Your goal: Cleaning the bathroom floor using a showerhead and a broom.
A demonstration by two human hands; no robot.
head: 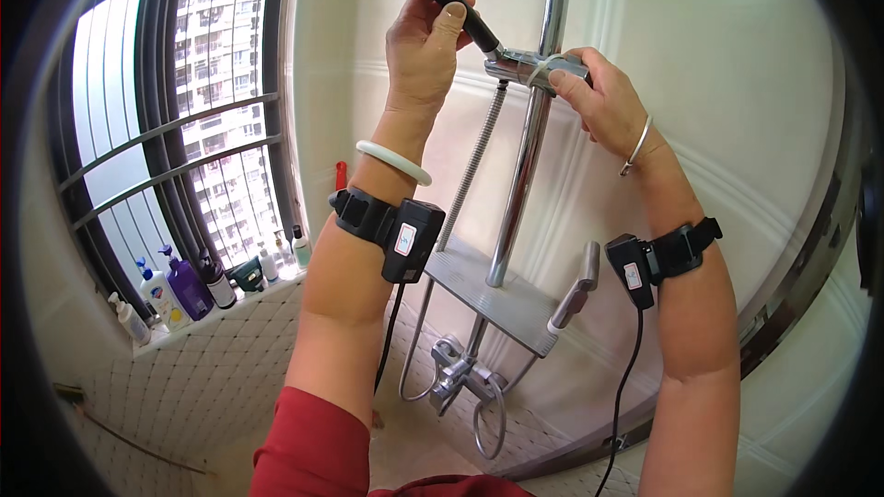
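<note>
My left hand (427, 41) is closed around the black handle of a shower head (452, 0), whose head is cut off by the top edge of the view. The handle's lower end sits in a chrome sliding bracket (511, 67) on the vertical chrome rail (528, 166). My right hand (604, 96) grips the bracket's right-hand end, thumb in front and fingers behind. A pale band, perhaps a cable tie, loops around the bracket where it meets the rail. A ribbed metal hose (476, 159) hangs from below the bracket.
Below are a grey shelf (476, 290), a small hand sprayer (577, 290) at its right end and a chrome mixer valve (459, 373). Several pump bottles (190, 286) line the sill of the barred window (173, 117). Black cables (621, 386) hang from both forearm devices. A curved frame (780, 317) stands right.
</note>
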